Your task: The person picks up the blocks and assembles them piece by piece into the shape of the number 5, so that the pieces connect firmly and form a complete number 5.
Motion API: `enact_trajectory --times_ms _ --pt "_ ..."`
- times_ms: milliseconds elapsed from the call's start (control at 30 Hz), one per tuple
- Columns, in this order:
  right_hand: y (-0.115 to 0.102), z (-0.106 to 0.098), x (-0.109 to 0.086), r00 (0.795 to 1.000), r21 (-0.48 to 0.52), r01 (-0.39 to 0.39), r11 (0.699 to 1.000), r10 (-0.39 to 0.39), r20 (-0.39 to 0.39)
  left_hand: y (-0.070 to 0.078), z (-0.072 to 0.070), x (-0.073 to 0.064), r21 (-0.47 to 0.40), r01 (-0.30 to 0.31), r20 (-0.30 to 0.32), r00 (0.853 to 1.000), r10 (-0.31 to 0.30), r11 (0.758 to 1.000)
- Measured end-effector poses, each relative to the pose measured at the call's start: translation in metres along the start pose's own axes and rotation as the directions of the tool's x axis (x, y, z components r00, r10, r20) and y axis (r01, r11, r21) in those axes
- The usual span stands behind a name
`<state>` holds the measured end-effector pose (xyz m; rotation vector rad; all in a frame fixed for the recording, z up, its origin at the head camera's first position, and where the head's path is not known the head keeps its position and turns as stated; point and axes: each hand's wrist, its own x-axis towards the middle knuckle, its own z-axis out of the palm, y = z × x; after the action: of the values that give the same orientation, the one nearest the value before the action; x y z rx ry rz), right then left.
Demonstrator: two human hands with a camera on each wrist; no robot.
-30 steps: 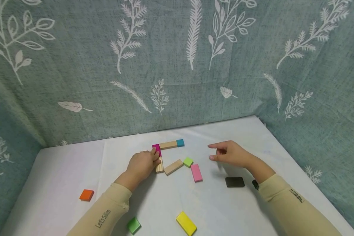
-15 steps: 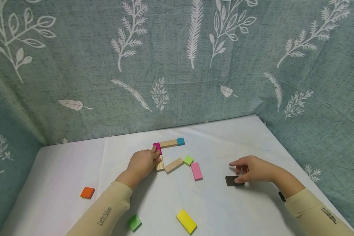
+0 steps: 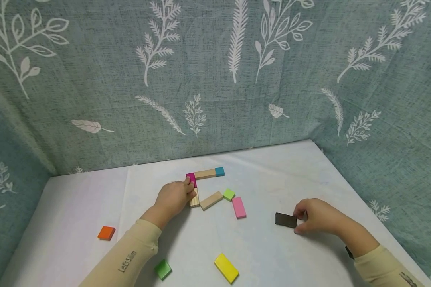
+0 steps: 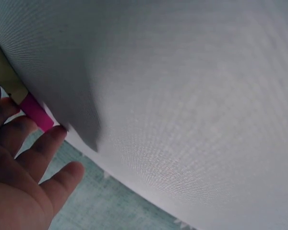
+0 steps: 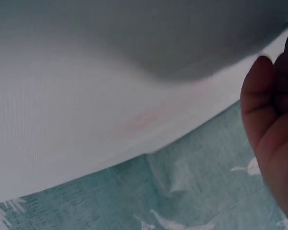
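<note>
In the head view, my left hand [image 3: 174,198] rests its fingertips on a magenta block [image 3: 191,179] and the plain wooden block [image 3: 194,199] in line with it. The left wrist view shows those fingers spread beside the magenta block [image 4: 37,111]. My right hand [image 3: 319,217] pinches the right end of a black block [image 3: 285,220], thumb on the near side and index finger on the far side. This block lies on the table. In the right wrist view only part of the right hand [image 5: 273,110] shows, and the block is out of sight.
Another wooden block [image 3: 205,174] and a blue block [image 3: 220,172] extend the row. A slanted wooden block [image 3: 211,200], a lime block [image 3: 229,194] and a pink block [image 3: 239,207] lie nearby. Orange [image 3: 106,233], green [image 3: 163,269] and yellow [image 3: 226,268] blocks sit nearer. Patterned curtains [image 3: 215,99] surround the table.
My right hand has come down and rightward from above the table to the black block's right end. The black block has turned slightly. The left hand has stayed in place.
</note>
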<state>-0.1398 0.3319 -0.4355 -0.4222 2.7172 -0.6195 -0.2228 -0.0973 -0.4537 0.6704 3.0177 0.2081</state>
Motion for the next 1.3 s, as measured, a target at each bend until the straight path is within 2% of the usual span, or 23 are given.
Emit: enact_trajectory --times_ms 33,233,300,400,500,633,733,933,1100,1300 --pt "-0.002 0.003 0.000 1.000 0.001 -0.001 1.000 0.001 -0.003 0.000 0.000 0.000 0.000 -0.001 0.000 1.000 0.001 1.000" --pt "-0.018 0.012 0.000 0.991 0.030 0.118 0.993 -0.119 0.054 0.000 -0.001 0.000 0.003 -0.002 -0.014 1.000 0.002 1.000" --pt "-0.021 0.012 0.001 0.995 -0.016 0.101 0.995 -0.101 0.021 0.000 -0.001 0.000 0.010 -0.006 -0.019 1.000 0.006 1.000" --pt "-0.023 0.013 0.000 0.999 -0.085 0.028 0.996 -0.032 -0.041 0.001 0.000 0.002 0.018 -0.010 -0.014 1.000 0.011 1.000" --pt "-0.024 0.017 -0.002 0.999 -0.134 -0.022 0.991 0.016 -0.045 0.002 0.000 0.003 0.019 -0.013 -0.006 1.000 0.014 1.000" --pt "-0.028 0.026 -0.003 0.998 -0.201 -0.035 0.979 0.024 -0.058 0.001 -0.001 0.003 0.018 -0.010 -0.003 1.000 0.011 1.000" --pt "-0.031 0.029 -0.001 0.996 -0.210 -0.030 0.977 0.011 -0.089 0.001 -0.001 0.004 0.030 -0.015 -0.005 1.000 0.016 0.999" --pt "-0.039 0.035 0.002 0.990 -0.205 0.036 0.978 -0.064 -0.129 0.001 0.001 0.005 0.032 -0.005 0.011 1.000 0.005 0.999" --pt "-0.058 0.040 0.002 0.990 -0.228 0.041 0.973 -0.071 -0.122 0.002 0.002 0.006 0.030 -0.018 0.005 1.000 0.018 0.999" --pt "-0.077 0.047 0.011 0.993 -0.219 0.057 0.974 -0.079 -0.092 0.001 0.002 0.004 0.024 0.004 0.017 1.000 -0.004 1.000"
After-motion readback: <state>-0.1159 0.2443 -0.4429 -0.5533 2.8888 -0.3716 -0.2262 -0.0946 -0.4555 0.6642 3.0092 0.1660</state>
